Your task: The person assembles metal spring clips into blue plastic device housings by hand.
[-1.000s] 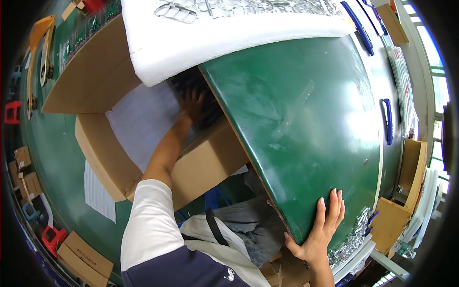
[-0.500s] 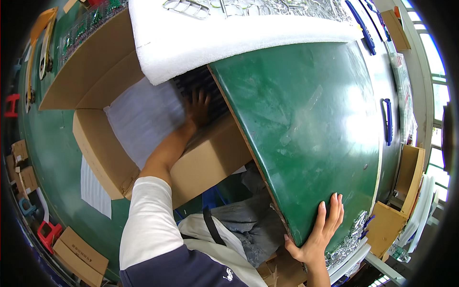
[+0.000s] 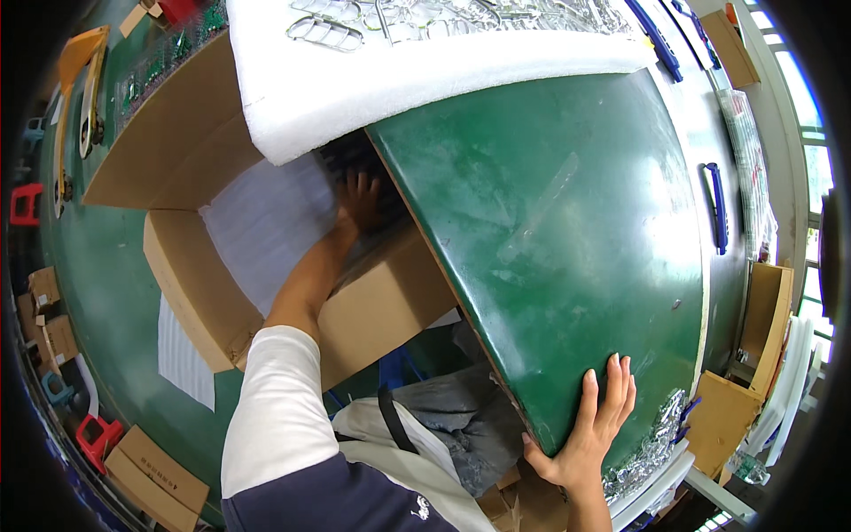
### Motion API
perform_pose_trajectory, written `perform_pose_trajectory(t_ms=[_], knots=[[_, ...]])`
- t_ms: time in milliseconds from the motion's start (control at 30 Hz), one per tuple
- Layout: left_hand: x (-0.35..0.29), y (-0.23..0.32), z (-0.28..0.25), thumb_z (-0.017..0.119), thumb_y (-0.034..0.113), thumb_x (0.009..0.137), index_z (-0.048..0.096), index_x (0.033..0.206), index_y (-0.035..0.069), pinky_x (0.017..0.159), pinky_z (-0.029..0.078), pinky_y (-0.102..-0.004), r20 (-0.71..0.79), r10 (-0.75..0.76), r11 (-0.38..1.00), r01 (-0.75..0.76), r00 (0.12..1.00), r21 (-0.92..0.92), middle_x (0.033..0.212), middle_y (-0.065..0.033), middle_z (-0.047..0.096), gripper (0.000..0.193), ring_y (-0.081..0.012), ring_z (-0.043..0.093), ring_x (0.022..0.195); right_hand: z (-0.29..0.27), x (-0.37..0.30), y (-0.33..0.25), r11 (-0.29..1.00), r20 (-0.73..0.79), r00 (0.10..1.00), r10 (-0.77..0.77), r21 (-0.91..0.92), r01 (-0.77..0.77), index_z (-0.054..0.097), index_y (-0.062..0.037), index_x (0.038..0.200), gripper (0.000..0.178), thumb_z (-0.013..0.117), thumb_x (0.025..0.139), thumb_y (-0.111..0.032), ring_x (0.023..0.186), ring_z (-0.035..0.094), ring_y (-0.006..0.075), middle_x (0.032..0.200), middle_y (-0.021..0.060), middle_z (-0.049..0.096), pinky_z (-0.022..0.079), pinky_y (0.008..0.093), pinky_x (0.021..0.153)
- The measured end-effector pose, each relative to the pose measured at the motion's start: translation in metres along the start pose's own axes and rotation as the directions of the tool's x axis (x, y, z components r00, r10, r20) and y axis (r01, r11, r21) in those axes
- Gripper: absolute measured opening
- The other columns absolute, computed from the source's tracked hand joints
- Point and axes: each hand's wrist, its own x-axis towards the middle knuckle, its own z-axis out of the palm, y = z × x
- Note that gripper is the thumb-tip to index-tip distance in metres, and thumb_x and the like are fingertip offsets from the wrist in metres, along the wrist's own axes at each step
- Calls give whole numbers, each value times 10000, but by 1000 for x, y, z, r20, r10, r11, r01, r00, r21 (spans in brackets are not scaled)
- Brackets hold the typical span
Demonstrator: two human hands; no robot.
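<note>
My left hand [image 3: 359,202] reaches down into a large open cardboard box [image 3: 390,288] on the left, its fingers spread over a dark ribbed layer [image 3: 341,160] in shadow. Beside it in the box lies a white foam sheet [image 3: 266,230]. Nothing shows in the hand's grip. My right hand [image 3: 589,430] rests with spread fingers on the near corner of the green tabletop [image 3: 550,222], thumb at the edge. The table overhangs the box's right side and hides part of its inside.
A thick white foam slab [image 3: 425,84] holding bent metal wire pieces [image 3: 461,19] lies across the table's far side. A pile of shiny metal pieces [image 3: 651,443] sits near my right hand. Blue cutter-like tools [image 3: 716,208] lie at right. A closed carton [image 3: 158,474] stands lower left.
The whole view has shifted slightly. My left hand stays inside the box with its fingers still spread, and my right hand keeps its place on the tabletop.
</note>
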Motion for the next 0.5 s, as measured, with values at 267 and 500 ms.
perform_pose_trajectory(t_ms=[267, 500], knots=[[-13, -5, -4, 677, 685, 848, 441, 1593, 259, 1214, 185, -718, -12, 98, 994, -98, 995, 47, 1673, -137, 349, 891, -499, 107, 1590, 2, 0, 2, 1000, 0, 1000, 6, -3, -6, 437, -78, 1552, 1049, 776, 649, -492, 1484, 326, 568, 1600, 328, 340, 196, 697, 1197], [-5, -7, -26, 738, 643, 814, 489, 1551, 246, 1212, 190, -732, 1, 172, 985, -172, 985, 0, 1594, -121, 441, 873, -462, 270, 1530, 1, 1, 1, 1000, -2, 1000, 8, 3, -8, 443, -79, 1549, 1041, 778, 648, -477, 1484, 326, 567, 1602, 329, 337, 195, 695, 1199]])
